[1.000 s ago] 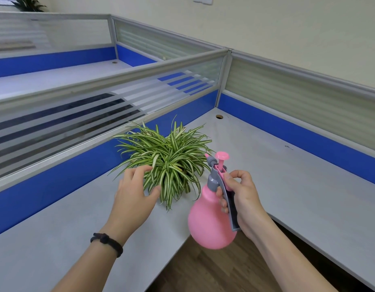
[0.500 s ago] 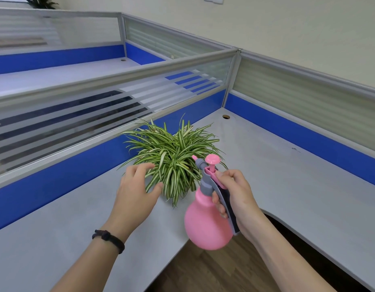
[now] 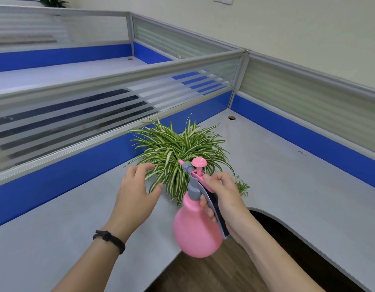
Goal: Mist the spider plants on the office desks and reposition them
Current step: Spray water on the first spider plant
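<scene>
Mostly hidden: pot beneath spider plant point(image 3: 178, 150) leaves.

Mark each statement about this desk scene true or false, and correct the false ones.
1. The right hand grips the pink spray bottle. True.
2. The left hand holds a cloth. False: it holds nothing, its fingers spread at the spider plant leaves.
3. The plant stands on the grey desk. True.
4. The bottle's nozzle points away from the plant. False: it points toward the leaves.
5. A dark band circles the right wrist. False: the left wrist.
</scene>
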